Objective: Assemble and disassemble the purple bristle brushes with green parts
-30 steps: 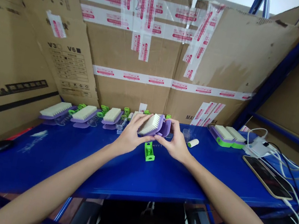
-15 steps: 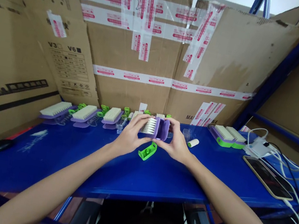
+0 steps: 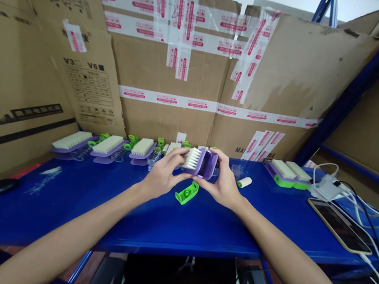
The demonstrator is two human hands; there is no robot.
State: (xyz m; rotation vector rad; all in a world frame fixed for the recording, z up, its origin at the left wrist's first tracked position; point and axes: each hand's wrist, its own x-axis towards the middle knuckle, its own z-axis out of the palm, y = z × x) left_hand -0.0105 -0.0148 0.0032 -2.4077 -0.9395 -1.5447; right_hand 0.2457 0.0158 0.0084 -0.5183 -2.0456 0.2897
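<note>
A purple brush (image 3: 193, 159) with cream bristles is held up over the middle of the table, its bristles facing left. My left hand (image 3: 164, 172) is closed on the bristle side. On the other side, my right hand (image 3: 223, 179) grips the purple shell (image 3: 210, 165), which has a hollow facing me. Thumbs of both hands meet near its lower edge. Just below lies a loose green plastic part (image 3: 186, 193) with a small peg inside. A small cream roller with a green end (image 3: 244, 182) rests to the right of my right hand.
Several purple brushes (image 3: 108, 145) with green clips and clear plastic parts line the back of the blue table (image 3: 168, 225). Two green-based brushes (image 3: 285, 172) sit at right, near a phone (image 3: 338, 226) and white cables. Cardboard (image 3: 174, 125) walls the back.
The brush has tilted slightly in my hands, its bristles turning a little more toward me. The camera view has shifted a little; the things on the table stay in place.
</note>
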